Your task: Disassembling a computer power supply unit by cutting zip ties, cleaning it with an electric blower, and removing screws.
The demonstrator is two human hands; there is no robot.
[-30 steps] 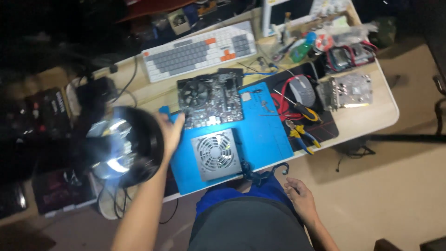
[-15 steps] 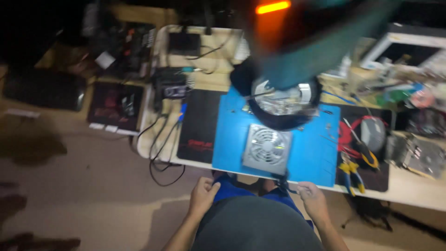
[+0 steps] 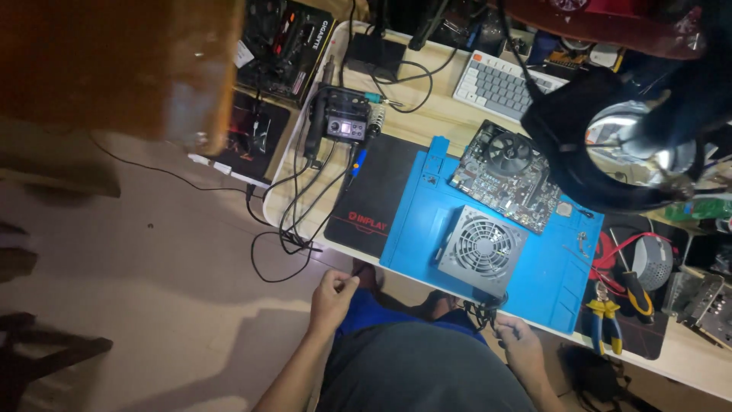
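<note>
Left hand: the left hand [image 3: 333,294] is seen below the near edge of the bench [image 3: 427,122], its fingers curled together near a thin dark cable end; whether the grip has closed on that cable cannot be told.
Right hand: the right hand [image 3: 517,336] is held just under the bench edge, its fingers pinched in a closed grip on the bundle of black cables [image 3: 480,311].
Cables: the black cables are seen hanging from the near side of the power supply unit [image 3: 482,249] down over the mat's edge.
Power supply unit: a grey metal box with a round fan grille is laid on the blue work mat [image 3: 549,282], near its front edge, between the two hands.
Motherboard: a motherboard [image 3: 509,174] with a round cooler fan is placed on the same mat, just behind the power supply unit.
Magnifier lamp: a black ring-shaped magnifier lamp [image 3: 629,149] is held above the right rear of the mat, partly covering the board.
Black mat: a black mat [image 3: 374,198] is laid touching the left side of the blue one.
Soldering station: a soldering station [image 3: 345,122] is set behind the black mat, with cables trailing off the bench.
Keyboard: a pale keyboard [image 3: 499,84] is seen at the back.
Pliers: yellow-handled pliers [image 3: 606,319] are laid to the right of the blue mat.
</note>
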